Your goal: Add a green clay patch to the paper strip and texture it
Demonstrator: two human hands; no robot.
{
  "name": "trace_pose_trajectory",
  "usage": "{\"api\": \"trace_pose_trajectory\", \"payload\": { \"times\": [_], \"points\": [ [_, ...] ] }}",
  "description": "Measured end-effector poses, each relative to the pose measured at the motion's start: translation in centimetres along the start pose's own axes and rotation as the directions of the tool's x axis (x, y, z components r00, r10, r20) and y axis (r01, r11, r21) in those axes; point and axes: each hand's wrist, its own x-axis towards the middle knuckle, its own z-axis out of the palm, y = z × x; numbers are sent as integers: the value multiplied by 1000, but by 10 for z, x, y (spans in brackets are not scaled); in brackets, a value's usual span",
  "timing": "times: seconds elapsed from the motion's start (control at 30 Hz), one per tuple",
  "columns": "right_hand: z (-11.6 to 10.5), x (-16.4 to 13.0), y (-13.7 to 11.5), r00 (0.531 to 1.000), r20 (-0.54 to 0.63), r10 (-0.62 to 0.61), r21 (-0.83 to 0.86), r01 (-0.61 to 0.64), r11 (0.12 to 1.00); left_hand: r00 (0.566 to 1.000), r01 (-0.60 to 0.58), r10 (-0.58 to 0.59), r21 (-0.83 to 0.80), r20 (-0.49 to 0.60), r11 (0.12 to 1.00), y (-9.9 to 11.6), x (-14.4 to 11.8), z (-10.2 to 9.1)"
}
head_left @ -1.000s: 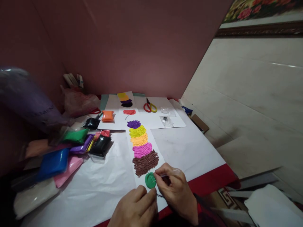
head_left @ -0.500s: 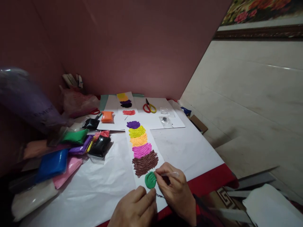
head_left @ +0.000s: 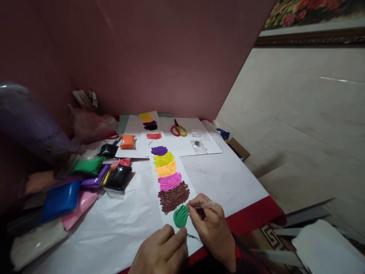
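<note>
A flattened lump of green clay [head_left: 180,217] with grooves pressed into it lies near the lower end of a white paper strip [head_left: 192,224]. My right hand [head_left: 212,226] is closed in a pinch around a thin, clear modelling tool [head_left: 209,205], its tip at the clay's right edge. Below the clay, my left hand [head_left: 161,249] rests with fingers curled together, a fingertip against the clay's lower edge; whatever may lie under the fingers is hidden. Up the strip run textured clay bands: brown [head_left: 173,196], pink [head_left: 170,182], orange [head_left: 166,168], yellow-green [head_left: 164,159] and purple [head_left: 159,150].
To the left lie several clay packets, among them blue [head_left: 59,201], green [head_left: 88,166] and black [head_left: 118,177]. Scissors [head_left: 178,130], an orange packet [head_left: 127,142] and small clear bags [head_left: 199,146] sit on a white board [head_left: 173,148] at the back.
The grooves in the green clay look more pronounced, and the tool has shifted slightly in my right hand. My left hand stays nearly in place. The view has drifted a little.
</note>
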Motion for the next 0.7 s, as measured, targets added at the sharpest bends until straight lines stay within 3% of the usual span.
{"api": "trace_pose_trajectory", "payload": {
  "times": [0.33,0.57,0.7],
  "points": [
    [-2,4,0,993,-24,117,21,-116,993,1000,-10,10,-11,19,1000,0,5,-6],
    [-9,14,0,969,67,237,67,-241,968,1000,-15,15,-11,3,1000,0,9,-9],
    [-12,17,0,968,74,238,42,-242,969,1000,-21,21,-23,-9,1000,0,9,-10]
  ]
}}
